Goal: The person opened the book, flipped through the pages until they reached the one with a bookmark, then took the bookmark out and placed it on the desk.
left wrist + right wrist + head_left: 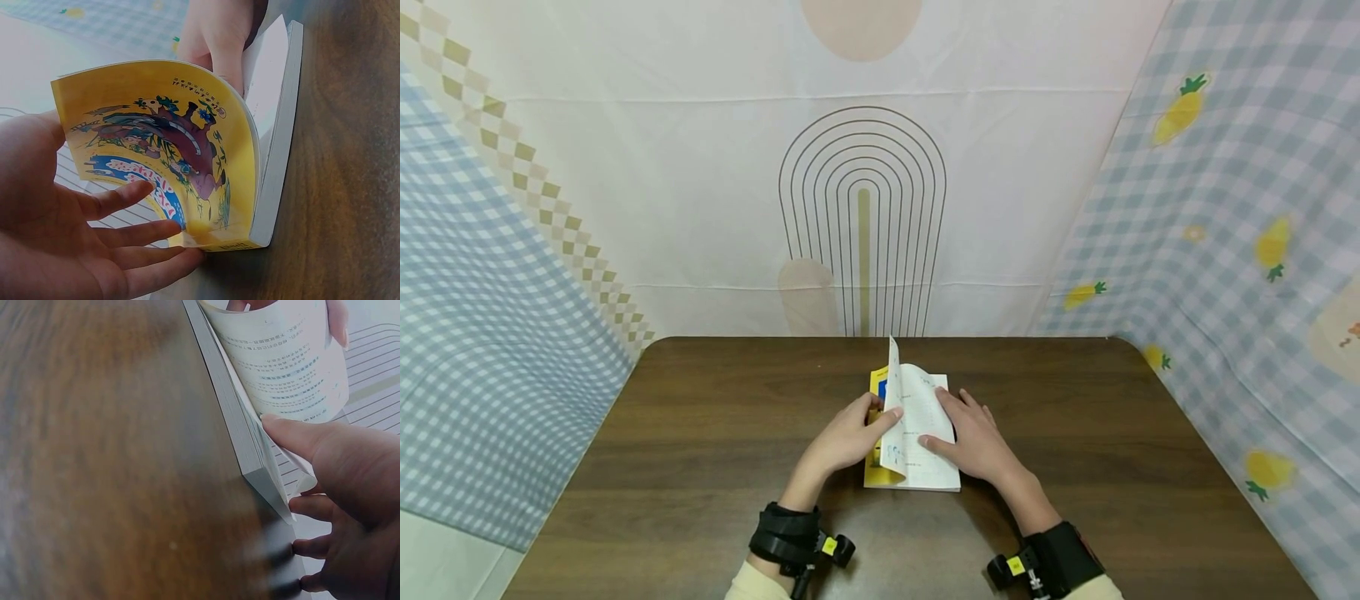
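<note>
A thick paperback book (928,471) lies open on the brown table, its front cover and some pages raised on the left. The yellow cover (240,150) is bent into a curve and carries a colourful animal drawing and a blue title patch. My left hand (848,435) holds this raised part, thumb on the printed inner page (287,369) and fingers against the outside of the cover. On the right side, my right hand (977,440) has its thumb on the paper and its fingers at the book's outer edge, with a curled page (305,481) between them.
The brown wooden table (700,433) extends around the book on all sides. A white patterned cloth (700,192) hangs behind it, with checked blue cloth (1210,317) at both sides. Each wrist wears a black strap (786,537) with a small camera.
</note>
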A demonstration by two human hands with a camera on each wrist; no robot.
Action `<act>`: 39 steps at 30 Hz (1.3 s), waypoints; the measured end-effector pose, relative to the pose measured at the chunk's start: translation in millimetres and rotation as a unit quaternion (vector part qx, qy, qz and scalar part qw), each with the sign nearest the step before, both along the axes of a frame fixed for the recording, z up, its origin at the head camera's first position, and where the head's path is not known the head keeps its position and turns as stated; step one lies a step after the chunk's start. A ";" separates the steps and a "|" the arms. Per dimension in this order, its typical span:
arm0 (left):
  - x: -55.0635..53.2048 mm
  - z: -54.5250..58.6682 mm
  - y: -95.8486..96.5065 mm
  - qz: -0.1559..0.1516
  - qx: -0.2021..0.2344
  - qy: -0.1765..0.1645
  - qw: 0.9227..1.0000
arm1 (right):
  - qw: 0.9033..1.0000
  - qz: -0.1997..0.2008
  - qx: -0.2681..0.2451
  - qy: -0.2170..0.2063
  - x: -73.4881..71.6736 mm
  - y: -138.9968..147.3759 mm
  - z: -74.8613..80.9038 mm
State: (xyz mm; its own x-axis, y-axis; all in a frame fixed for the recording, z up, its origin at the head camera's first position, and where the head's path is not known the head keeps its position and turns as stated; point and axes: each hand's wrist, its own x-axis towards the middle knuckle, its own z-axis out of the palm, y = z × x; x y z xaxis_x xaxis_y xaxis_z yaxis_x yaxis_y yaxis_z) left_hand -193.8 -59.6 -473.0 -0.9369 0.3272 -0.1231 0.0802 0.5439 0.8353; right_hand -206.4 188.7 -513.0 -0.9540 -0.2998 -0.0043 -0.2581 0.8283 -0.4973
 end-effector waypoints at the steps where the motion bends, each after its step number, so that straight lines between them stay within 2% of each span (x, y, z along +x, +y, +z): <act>1: 0.1 0.3 -0.2 0.000 0.000 0.000 1.000 | 1.000 0.001 0.000 0.000 0.1 -0.1 0.1; 26: 0.2 0.8 -0.5 -0.001 0.002 0.002 1.000 | 1.000 0.005 -0.010 0.006 -0.5 -0.8 0.4; 39: 0.0 -0.5 0.0 0.000 0.001 0.003 1.000 | 0.998 0.015 -0.055 0.030 -0.9 -1.0 -0.2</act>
State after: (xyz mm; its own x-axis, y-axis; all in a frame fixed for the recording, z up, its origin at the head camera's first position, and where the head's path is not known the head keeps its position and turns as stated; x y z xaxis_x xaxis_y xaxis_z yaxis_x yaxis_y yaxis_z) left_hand -193.7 -59.6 -473.5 -0.9375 0.3279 -0.1164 0.0862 0.5429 0.8354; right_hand -207.3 187.8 -513.3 -0.9422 -0.3238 0.0864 -0.3136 0.7607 -0.5683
